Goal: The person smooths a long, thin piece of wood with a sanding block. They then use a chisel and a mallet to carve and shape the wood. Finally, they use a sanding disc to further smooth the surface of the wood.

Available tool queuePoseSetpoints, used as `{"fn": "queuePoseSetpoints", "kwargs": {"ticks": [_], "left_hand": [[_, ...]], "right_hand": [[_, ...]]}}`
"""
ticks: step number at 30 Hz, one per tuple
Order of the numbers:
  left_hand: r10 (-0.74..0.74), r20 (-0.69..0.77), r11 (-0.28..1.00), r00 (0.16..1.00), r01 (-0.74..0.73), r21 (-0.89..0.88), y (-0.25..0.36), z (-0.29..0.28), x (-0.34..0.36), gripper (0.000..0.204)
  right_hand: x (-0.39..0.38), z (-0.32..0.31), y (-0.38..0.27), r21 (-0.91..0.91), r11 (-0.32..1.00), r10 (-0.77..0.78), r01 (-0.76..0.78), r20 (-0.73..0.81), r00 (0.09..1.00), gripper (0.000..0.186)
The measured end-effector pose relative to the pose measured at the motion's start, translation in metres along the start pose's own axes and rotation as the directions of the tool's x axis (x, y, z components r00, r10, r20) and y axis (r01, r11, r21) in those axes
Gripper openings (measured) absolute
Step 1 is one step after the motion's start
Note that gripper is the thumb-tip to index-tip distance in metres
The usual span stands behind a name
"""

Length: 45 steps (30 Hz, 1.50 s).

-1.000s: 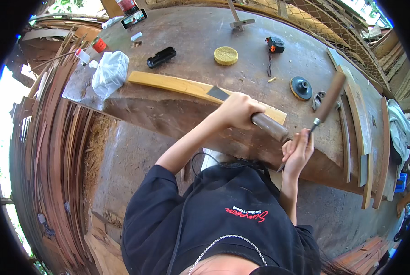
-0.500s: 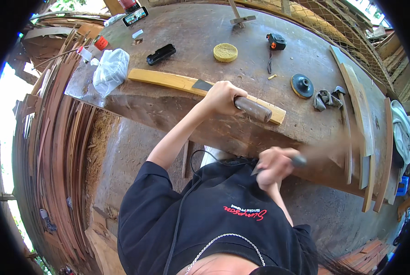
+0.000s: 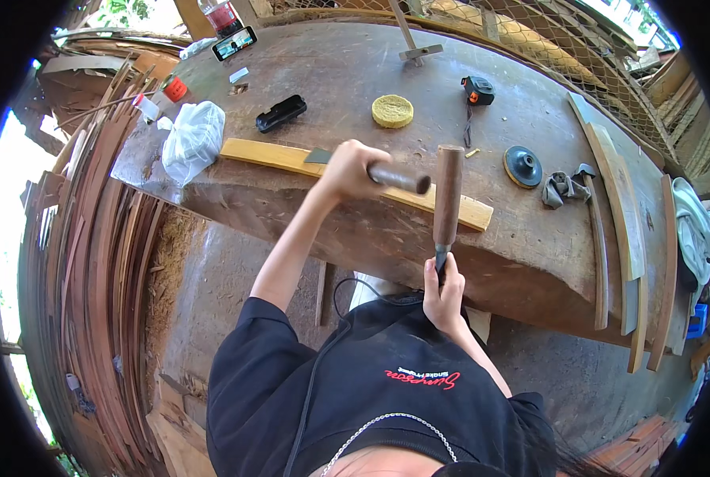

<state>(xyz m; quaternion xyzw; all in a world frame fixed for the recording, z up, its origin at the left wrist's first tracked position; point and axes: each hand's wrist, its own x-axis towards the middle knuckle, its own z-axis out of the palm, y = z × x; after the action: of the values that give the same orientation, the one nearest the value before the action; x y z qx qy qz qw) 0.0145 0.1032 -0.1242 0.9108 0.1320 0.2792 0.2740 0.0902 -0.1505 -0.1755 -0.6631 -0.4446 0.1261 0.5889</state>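
Note:
My left hand [image 3: 350,169] is closed around a broad-bladed chisel, whose flat grey blade [image 3: 317,156] lies at a long yellowish wooden strip [image 3: 279,157] on the bench. Its brown handle [image 3: 402,177] sticks out to the right of the fist. My right hand [image 3: 444,296], in front of the bench edge, grips a second tool by its dark metal part, which looks like a chisel. That tool's thick round wooden handle [image 3: 448,195] points upward, passing in front of the strip's right part. The end inside my right hand is hidden.
Across the worn bench [image 3: 331,71] lie a black case [image 3: 281,114], round yellow sponge [image 3: 392,111], tape measure [image 3: 479,90], sanding disc [image 3: 522,165], and grey cloth [image 3: 563,189]. A plastic bag [image 3: 193,141] sits left; long boards [image 3: 621,207] lie right. A phone [image 3: 234,44] stands far left.
My left hand and its chisel have shifted left along the strip. The tool in my right hand has swung from pointing right to pointing upward, and that hand has moved slightly left.

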Motion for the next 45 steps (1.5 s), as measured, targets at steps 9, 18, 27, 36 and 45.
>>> {"fn": "queuePoseSetpoints", "kwargs": {"ticks": [9, 18, 27, 36, 45], "left_hand": [[-0.096, -0.084, 0.994, 0.992, 0.092, -0.058, -0.023, -0.037, -0.002, 0.021], [-0.12, -0.134, 0.986, 0.984, 0.134, 0.102, -0.063, -0.057, -0.013, 0.016], [-0.153, -0.135, 0.984, 0.979, 0.163, 0.067, -0.07, -0.066, -0.012, 0.019], [-0.134, -0.146, 0.988, 0.98, 0.143, 0.051, -0.087, -0.089, -0.018, 0.02], [-0.163, -0.171, 0.977, 0.972, 0.183, 0.109, -0.11, -0.109, -0.027, 0.016]], "right_hand": [[0.039, 0.023, -0.026, 0.546, 0.719, -0.123, 0.431, -0.51, 0.852, 0.027], [0.062, 0.027, -0.017, 0.305, 0.95, -0.008, 0.067, -0.188, 0.982, 0.02], [0.056, 0.067, -0.01, 0.071, 0.994, 0.064, -0.084, 0.246, 0.967, 0.02], [0.076, 0.093, -0.017, 0.667, 0.614, -0.154, 0.423, -0.424, 0.893, 0.027], [0.075, 0.077, -0.021, 0.172, 0.983, -0.093, 0.072, 0.119, 0.988, 0.017]]}}
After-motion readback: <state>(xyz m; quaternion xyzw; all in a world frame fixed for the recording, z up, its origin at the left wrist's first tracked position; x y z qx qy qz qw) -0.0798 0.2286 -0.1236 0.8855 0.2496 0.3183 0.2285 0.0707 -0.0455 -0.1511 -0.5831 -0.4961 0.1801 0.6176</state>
